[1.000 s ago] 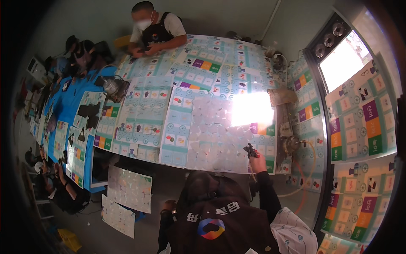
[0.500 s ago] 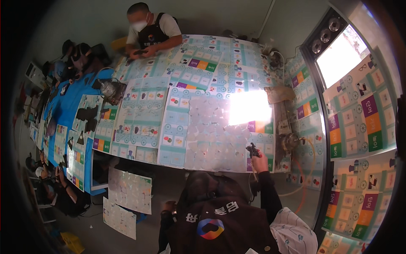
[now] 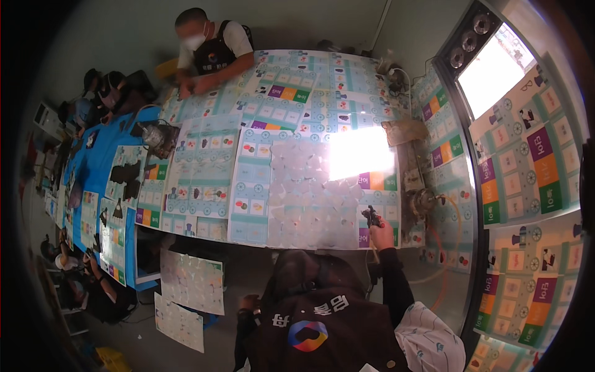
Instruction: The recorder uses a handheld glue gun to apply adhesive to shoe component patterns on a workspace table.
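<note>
My right hand (image 3: 382, 235) is closed round a small dark spray gun (image 3: 372, 216), held over the near right corner of the table. A thin hose runs down from the gun beside my sleeve. Left of the gun lies a panel of overlapping pale, translucent pieces (image 3: 310, 204) on a printed sheet (image 3: 250, 186); strong glare covers its far right part. My left hand (image 3: 250, 302) hangs low beside my apron, away from the table, too dark to make out its fingers.
Across the table a masked person (image 3: 217, 59) leans on its far left edge. Metal pots (image 3: 425, 201) with hoses stand along the right edge. A blue-covered table (image 3: 93, 155) with dark pieces and other people is at left. Two piece-covered boards (image 3: 192, 282) sit below the table edge.
The view has shifted slightly. The person across the table has leaned lower and moved their hands to the left. My right hand still holds the spray gun in nearly the same place.
</note>
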`<state>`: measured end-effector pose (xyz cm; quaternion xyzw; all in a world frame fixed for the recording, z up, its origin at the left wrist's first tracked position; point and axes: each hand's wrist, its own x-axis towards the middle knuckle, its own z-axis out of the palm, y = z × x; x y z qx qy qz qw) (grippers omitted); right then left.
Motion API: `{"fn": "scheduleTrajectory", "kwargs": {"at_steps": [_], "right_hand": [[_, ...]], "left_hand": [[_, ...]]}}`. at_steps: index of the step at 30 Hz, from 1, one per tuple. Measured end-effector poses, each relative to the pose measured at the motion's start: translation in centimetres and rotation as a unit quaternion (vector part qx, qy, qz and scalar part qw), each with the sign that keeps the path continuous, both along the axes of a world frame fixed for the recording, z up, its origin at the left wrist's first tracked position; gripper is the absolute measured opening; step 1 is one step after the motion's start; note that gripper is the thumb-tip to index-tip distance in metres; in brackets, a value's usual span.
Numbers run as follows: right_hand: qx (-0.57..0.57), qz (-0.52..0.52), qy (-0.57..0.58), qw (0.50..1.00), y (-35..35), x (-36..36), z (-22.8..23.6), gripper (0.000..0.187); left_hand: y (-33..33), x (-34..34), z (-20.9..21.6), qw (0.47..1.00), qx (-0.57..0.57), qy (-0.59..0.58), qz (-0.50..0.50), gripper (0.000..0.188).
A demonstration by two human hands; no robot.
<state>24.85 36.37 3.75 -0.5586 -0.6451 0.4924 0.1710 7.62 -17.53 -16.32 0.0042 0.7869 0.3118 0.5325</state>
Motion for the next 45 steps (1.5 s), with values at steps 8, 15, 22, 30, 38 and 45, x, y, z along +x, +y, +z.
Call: {"fn": "scheduleTrajectory", "kwargs": {"at_steps": [8,15,22,30,38,45], "right_hand": [[0.014,0.039,-0.046,0.998,0.4,-0.1,1.5,0.023],[-0.015,0.034,-0.006,0.999,2.3,0.7,0.0,0.018],[0.043,0.061,0.053,0.996,4.7,0.5,-1.8,0.009],[0.067,0.097,0.017,0.993,6.0,1.6,-1.0,0.013],[0.008,0.088,0.018,0.996,6.5,1.3,-1.3,0.019],[0.015,0.156,0.025,0.987,5.4,-1.4,-0.4,0.018]], "left_hand": [[-1.4,1.5,-1.3,0.885,-0.045,0.275,-0.373,0.041],[3.5,2.8,5.3,0.965,-0.051,0.103,-0.236,0.030],[4.3,5.4,5.1,0.987,-0.007,0.078,-0.138,0.030],[5.2,7.8,5.5,0.996,-0.003,0.067,-0.065,0.028],[0.5,8.4,-0.1,0.925,-0.082,0.196,-0.316,0.039],[-0.8,6.3,-1.5,0.893,-0.005,0.285,-0.349,0.036]]}}
